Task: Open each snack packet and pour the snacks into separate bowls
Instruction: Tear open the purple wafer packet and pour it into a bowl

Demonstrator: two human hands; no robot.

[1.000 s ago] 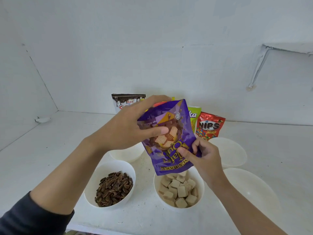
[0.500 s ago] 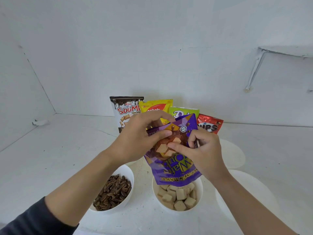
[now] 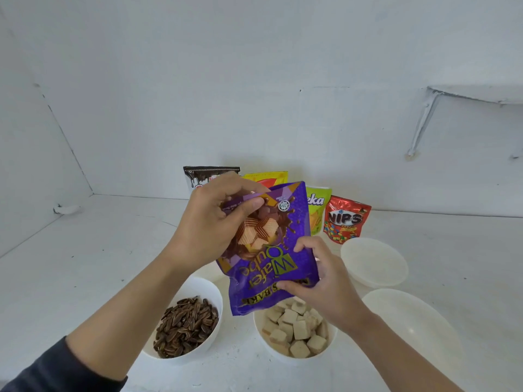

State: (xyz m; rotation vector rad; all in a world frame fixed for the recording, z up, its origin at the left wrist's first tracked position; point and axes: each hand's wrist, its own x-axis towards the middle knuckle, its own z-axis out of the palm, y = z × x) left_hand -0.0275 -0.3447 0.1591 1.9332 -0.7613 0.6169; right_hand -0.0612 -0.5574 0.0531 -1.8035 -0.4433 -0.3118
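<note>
While the purple wafer packet (image 3: 271, 267) is held upside down in the air, print inverted, my left grip (image 3: 215, 222) pinches its upper end, thumb laid across the front. My right grip (image 3: 322, 284) pinches the lower right edge between thumb and fingers. The packet's lower end hangs just above the wafer bowl (image 3: 258, 332), which holds pale wafer cubes (image 3: 297, 326); whether they touch, I cannot tell.

Left of it stands the seed bowl (image 3: 218, 295) with dark striped seeds (image 3: 186, 323). To the right are the far white bowl (image 3: 373, 264) and the near white bowl (image 3: 410, 321).

Against the back wall stand the dark-topped packet (image 3: 209, 174), yellow packet (image 3: 266, 176), green packet (image 3: 317, 210) and red NIPS packet (image 3: 345, 219). All rest on the white surface (image 3: 113, 250).
</note>
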